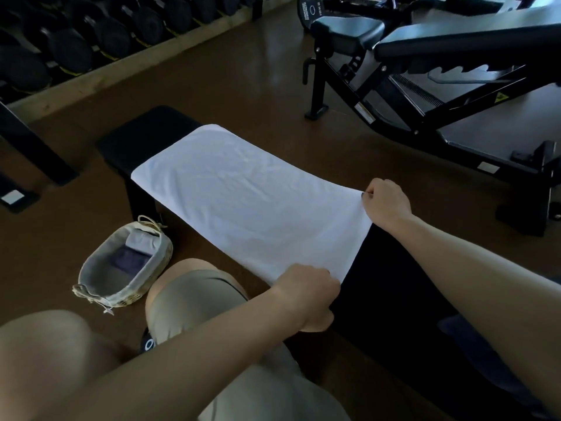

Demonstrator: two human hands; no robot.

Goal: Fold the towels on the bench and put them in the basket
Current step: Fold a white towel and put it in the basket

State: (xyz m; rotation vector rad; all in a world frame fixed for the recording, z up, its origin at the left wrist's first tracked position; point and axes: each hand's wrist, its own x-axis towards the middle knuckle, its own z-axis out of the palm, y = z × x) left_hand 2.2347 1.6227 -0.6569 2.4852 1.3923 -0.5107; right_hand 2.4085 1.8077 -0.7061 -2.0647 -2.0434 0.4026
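A white towel [243, 196] lies spread flat along the black flat bench [142, 138]. My left hand [306, 296] pinches the towel's near-left corner. My right hand [385, 202] pinches its near-right corner, at the bench's far side. Both fists are closed on the cloth. On the floor to the left of the bench stands an oval woven basket [100, 284] with a pale lining. Inside it lie a folded light towel [141, 243] and a folded dark towel [130, 261]. Another dark cloth [473, 344] lies on the bench at the lower right.
An adjustable black weight bench [425, 71] stands behind on the right. A rack of dumbbells [91, 34] runs along the back left. The floor is brown. My knees in khaki shorts [194, 302] are beside the basket.
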